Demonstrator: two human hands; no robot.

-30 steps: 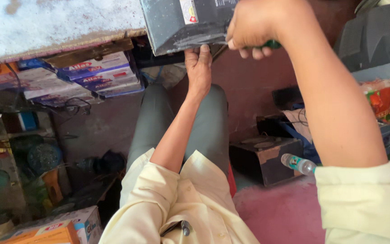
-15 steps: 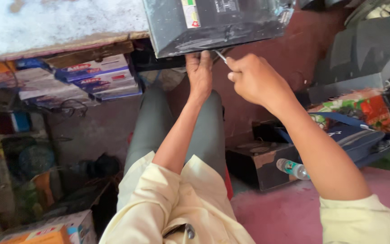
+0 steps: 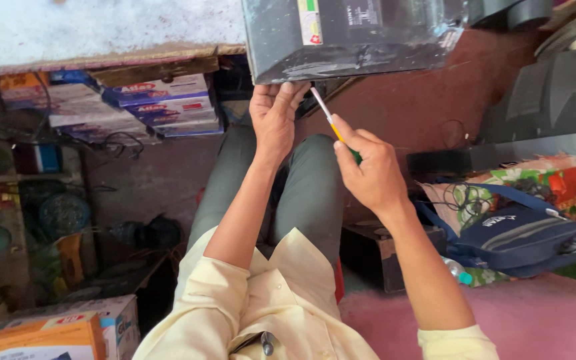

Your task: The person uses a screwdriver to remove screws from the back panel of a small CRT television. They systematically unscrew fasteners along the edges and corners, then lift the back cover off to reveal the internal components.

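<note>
A dark grey box-shaped casing [image 3: 355, 33] of smooth plastic overhangs the front edge of the worn, pale surface [image 3: 101, 27], its lower edge above the person's lap. The left hand [image 3: 275, 113] is pressed against that lower edge, fingers curled up onto it, grasping the casing from below. The right hand [image 3: 368, 170] is clenched around 1 screwdriver [image 3: 328, 119], its thin metal shaft slanting up toward the casing's bottom edge, just beside the left hand's fingers; the handle is mostly hidden in the fist, showing yellow and green. Whether the tip touches the casing cannot be told.

Under the surface, at its left, lies a stack of flat cardboard boxes [image 3: 158, 103] with tangled black wires [image 3: 121, 143] beside them. On the floor right of the knees sit 1 dark blue fabric bag [image 3: 515, 237] on a flowered cloth [image 3: 541, 183], and 1 dark open box [image 3: 375, 257]. Behind them stands another large grey housing [image 3: 555, 100]. 2 cardboard cartons [image 3: 68, 330] sit at the lower left.
</note>
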